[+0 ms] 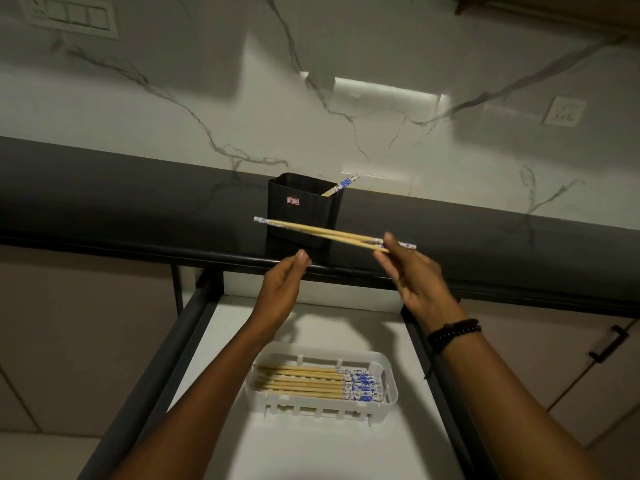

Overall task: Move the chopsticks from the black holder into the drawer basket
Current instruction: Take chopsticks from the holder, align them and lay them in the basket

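Note:
A black holder stands on the dark counter with one blue-patterned chopstick leaning in its right corner. My right hand pinches a pair of wooden chopsticks near their right end; they lie level in front of the holder. My left hand is below their left part with straight fingers, holding nothing. In the open drawer, the white basket holds several chopsticks laid side by side, blue ends to the right.
The white drawer floor extends toward me, framed by dark rails. The dark counter runs under a marble wall with a switch panel and a socket. A cabinet handle is at right.

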